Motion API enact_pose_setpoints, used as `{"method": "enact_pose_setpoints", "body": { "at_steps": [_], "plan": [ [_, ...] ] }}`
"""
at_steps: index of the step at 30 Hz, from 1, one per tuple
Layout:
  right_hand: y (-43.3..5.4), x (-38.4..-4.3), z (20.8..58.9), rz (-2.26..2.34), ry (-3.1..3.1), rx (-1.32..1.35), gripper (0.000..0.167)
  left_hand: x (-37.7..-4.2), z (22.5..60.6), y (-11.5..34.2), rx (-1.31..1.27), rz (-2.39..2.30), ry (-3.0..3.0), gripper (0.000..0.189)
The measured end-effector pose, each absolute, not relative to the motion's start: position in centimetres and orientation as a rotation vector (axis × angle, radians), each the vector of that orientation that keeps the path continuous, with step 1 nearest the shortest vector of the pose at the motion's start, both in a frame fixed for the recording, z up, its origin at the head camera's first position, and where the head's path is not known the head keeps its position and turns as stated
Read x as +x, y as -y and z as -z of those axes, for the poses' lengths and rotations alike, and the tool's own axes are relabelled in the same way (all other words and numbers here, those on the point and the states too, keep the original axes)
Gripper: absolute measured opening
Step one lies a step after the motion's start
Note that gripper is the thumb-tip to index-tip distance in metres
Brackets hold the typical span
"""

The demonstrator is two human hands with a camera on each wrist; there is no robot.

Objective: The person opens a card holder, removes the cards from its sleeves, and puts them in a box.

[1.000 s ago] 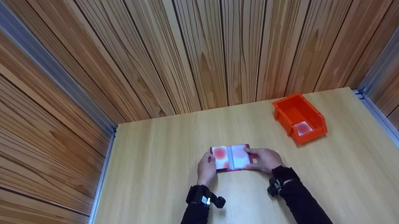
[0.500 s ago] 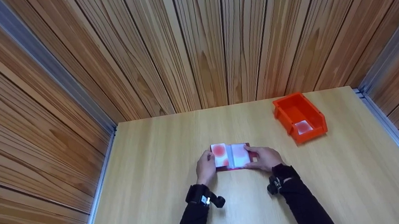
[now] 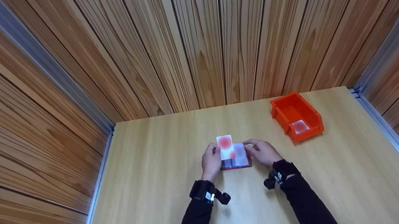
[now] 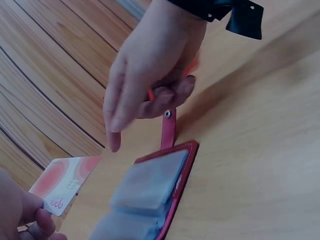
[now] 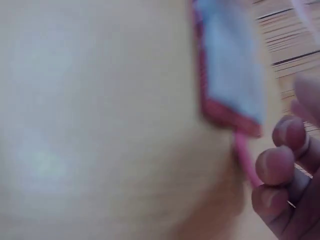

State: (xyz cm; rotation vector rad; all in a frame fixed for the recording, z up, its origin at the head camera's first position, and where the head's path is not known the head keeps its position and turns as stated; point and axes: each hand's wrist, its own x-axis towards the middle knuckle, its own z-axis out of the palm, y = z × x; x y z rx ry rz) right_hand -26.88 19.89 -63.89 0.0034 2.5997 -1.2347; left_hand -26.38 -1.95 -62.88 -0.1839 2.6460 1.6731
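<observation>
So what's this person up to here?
A person's left hand pinches a white card with red circular patches, held clear of an open red card holder with translucent sleeves. The right hand is close to the holder, holding nothing. At the back right of the pale wooden table, an orange-red plastic bin holds another white-and-red card.

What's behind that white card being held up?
In the head view, behind the white rectangular card with a red circle are an open red card holder with translucent plastic sleeves and pale wooden tabletop. The card hides the holder's upper left part.
</observation>
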Motion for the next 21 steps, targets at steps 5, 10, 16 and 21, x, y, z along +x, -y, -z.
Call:
{"method": "enact_pose_setpoints", "body": {
  "at_steps": [5,10,16,21],
  "plan": [
    [-19.0,-27.1,62.4,1.51,-2.469,0.062,0.037,-26.5,62.2,1.1,-0.14,-1.72,-2.627,0.016],
    [-17.9,-27.0,61.9,1.67,-2.48,-0.046,0.036,-26.3,61.6,0.2,-0.093,-1.765,-2.598,0.015],
    [-17.1,-27.1,61.3,1.752,-2.51,-0.111,0.027,-26.2,61.4,-0.3,-0.037,-1.83,-2.546,0.016],
    [-17.3,-27.3,61.9,1.693,-2.589,-0.124,0.028,-26.3,62.1,-0.1,-0.019,-1.789,-2.548,0.016]
  ]
}}
